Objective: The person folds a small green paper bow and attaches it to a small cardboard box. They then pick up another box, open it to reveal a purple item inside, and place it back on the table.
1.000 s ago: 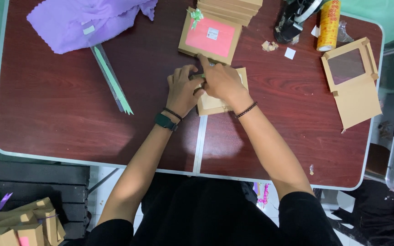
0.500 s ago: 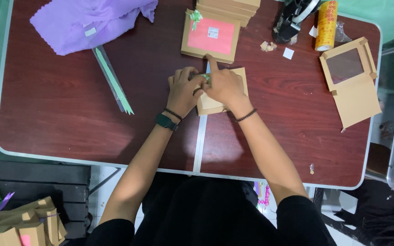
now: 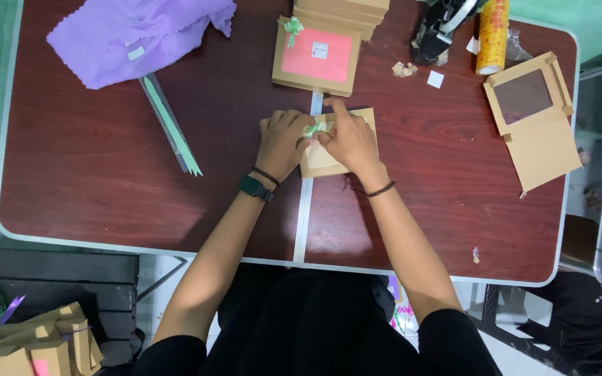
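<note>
Crinkled green bow on flat cardboard box

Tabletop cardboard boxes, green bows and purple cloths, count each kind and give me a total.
Separate brown cardboard boxes: 3 (pink-filled box, box under the hands, open window box); the stack behind isn't countable
Green bows: 2 ()
Purple cloth: 1
Total: 6
</note>
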